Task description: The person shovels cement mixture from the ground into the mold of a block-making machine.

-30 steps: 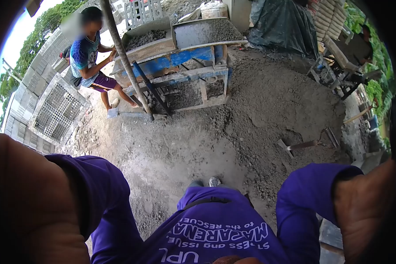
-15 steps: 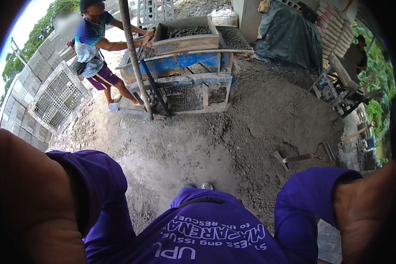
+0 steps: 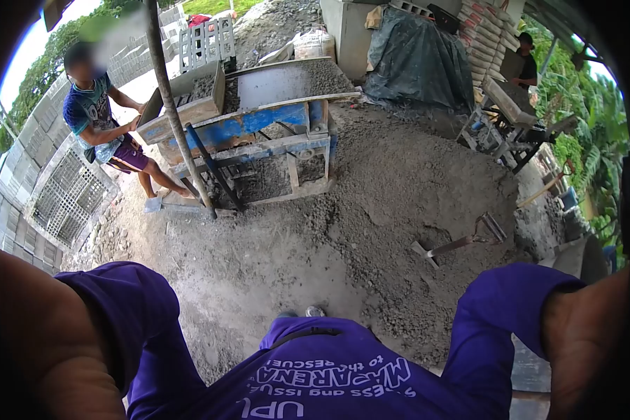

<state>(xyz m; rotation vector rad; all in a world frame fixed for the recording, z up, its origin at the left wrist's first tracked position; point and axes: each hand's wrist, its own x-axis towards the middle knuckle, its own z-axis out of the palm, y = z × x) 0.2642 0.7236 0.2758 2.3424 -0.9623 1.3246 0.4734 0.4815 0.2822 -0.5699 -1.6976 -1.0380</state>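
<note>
Both my arms rise along the sides of the head view in purple sleeves, the left sleeve (image 3: 129,308) and the right sleeve (image 3: 511,301). Past the sleeves only bare arm shows, and my hands lie outside the picture. Ahead, a co-worker (image 3: 94,105) grips a box-like tray (image 3: 185,115) of grey mix. The tray is tilted on the left end of a blue, mix-stained machine (image 3: 273,122). A shovel (image 3: 458,243) lies on the grey mix heap (image 3: 406,168), well away from my arms.
A metal post (image 3: 171,105) stands before the machine. Concrete blocks (image 3: 21,196) are stacked at left, near a leaning grid panel (image 3: 70,192). A dark tarp (image 3: 416,63) and piled sacks (image 3: 479,42) are at the back; another person (image 3: 525,63) is at right.
The co-worker has pulled the tray leftward and tilted it, uncovering a pale plate on the machine top. My view has shifted, so the scene sits further left. My arms stay raised.
</note>
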